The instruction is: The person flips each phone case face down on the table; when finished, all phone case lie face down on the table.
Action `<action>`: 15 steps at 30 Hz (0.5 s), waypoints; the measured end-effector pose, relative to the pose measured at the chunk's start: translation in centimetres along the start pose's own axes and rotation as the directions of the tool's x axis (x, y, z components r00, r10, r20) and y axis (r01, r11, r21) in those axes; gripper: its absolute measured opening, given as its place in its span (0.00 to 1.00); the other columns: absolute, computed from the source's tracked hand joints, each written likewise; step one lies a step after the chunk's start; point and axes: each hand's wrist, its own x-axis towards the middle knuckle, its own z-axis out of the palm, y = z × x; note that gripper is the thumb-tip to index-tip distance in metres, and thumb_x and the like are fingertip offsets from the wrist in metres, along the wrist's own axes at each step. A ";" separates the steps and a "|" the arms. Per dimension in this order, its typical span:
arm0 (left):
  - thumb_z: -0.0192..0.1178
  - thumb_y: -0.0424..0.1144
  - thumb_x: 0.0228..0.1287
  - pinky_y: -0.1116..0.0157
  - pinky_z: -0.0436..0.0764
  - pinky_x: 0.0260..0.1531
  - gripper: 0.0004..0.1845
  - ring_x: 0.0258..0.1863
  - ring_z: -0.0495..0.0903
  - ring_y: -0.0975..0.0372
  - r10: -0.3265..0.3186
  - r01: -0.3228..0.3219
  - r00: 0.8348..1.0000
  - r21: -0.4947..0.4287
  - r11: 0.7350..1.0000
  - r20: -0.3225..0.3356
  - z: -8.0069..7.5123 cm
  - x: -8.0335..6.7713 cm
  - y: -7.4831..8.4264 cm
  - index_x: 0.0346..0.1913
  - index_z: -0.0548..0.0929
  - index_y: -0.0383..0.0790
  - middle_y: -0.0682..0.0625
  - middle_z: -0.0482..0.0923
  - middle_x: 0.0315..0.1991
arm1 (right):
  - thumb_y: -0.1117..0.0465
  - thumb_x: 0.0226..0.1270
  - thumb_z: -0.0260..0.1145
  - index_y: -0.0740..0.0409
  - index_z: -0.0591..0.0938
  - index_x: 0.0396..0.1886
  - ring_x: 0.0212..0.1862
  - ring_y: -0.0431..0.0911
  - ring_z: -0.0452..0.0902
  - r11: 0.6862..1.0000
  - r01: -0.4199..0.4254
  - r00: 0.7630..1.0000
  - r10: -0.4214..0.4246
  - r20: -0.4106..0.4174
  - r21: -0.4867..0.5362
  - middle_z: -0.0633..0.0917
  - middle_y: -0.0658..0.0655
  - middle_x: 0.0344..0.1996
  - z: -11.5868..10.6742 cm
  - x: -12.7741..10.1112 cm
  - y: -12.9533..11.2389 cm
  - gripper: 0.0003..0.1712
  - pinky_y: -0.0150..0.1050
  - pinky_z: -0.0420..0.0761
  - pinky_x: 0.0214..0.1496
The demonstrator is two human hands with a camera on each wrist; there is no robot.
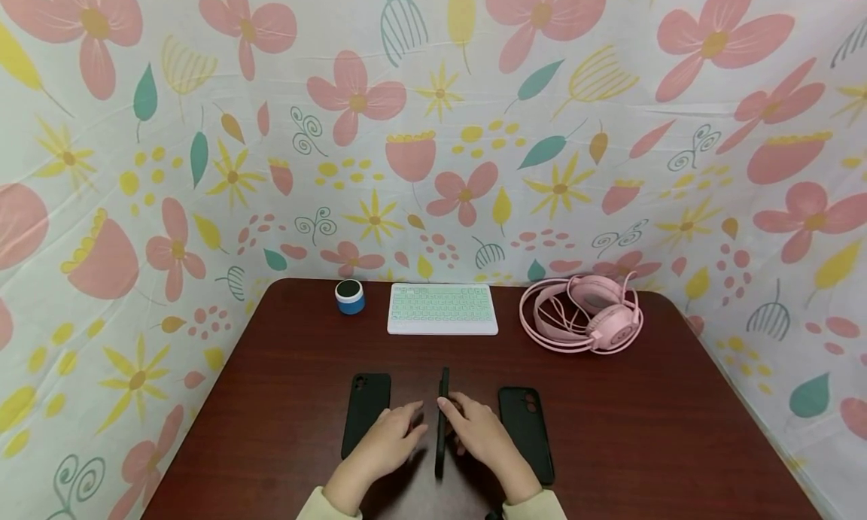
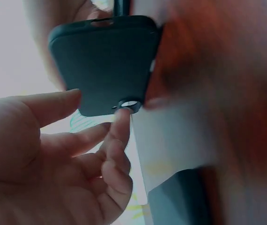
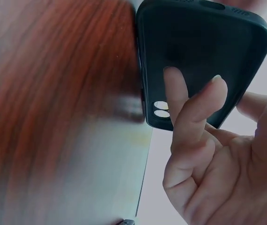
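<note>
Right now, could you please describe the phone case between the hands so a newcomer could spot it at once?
On the brown table, look at the near edge, in front of the keyboard. Three black cases sit in a row there; it is the middle case, between both hands. Unlike the flat ones either side, it stands on its edge.

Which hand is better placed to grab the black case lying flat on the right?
The right hand, probably. It lies right beside that flat case, while the left hand sits across the upright middle case.
</note>
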 end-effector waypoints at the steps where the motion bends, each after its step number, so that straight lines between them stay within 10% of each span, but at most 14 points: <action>1: 0.53 0.48 0.73 0.44 0.66 0.55 0.27 0.58 0.69 0.45 -0.008 0.008 1.000 0.012 1.000 0.010 0.2 0.0 -0.1 0.67 0.70 0.34 0.40 0.76 0.55 | 0.32 0.71 0.45 0.62 0.70 0.67 0.19 0.51 0.77 1.000 0.005 1.000 -0.005 -0.001 0.001 0.80 0.54 0.23 0.0 0.0 0.1 0.42 0.46 0.77 0.34; 15: 0.55 0.54 0.69 0.43 0.62 0.59 0.29 0.63 0.65 0.42 -0.066 0.060 0.994 0.068 0.996 0.085 1.9 0.8 -0.3 0.61 0.76 0.32 0.37 0.73 0.58 | 0.39 0.76 0.45 0.62 0.73 0.64 0.16 0.53 0.77 0.999 0.043 0.998 -0.043 -0.048 0.003 0.81 0.53 0.19 0.1 -0.1 0.1 0.36 0.45 0.77 0.30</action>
